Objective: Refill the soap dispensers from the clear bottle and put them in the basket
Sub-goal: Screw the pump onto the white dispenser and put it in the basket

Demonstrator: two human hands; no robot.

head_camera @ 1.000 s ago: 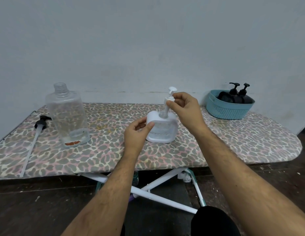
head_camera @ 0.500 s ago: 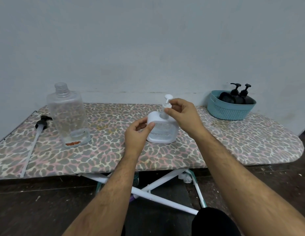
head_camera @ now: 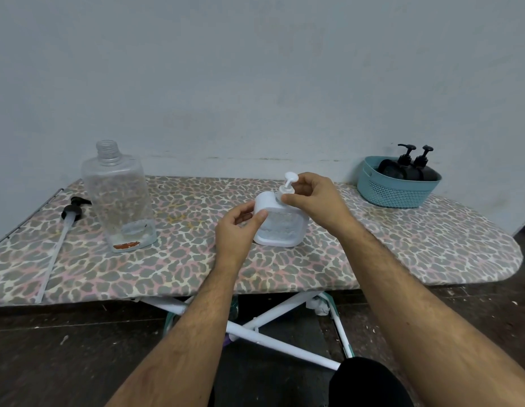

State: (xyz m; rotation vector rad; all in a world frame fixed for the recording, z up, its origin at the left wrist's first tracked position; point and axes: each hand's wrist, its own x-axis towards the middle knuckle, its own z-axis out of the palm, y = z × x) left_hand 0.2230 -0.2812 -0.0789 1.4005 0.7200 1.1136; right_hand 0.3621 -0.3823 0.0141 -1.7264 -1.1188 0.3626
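You have 1 view, from the head camera: it looks forward and down, wide-angle, close above the ironing board (head_camera: 402, 245), which spans the frame, with the wall (head_camera: 255, 69) behind and the floor (head_camera: 64, 348) below.

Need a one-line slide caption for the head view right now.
Left hand steadies the white dispenser while right hand pinches its pump collar.
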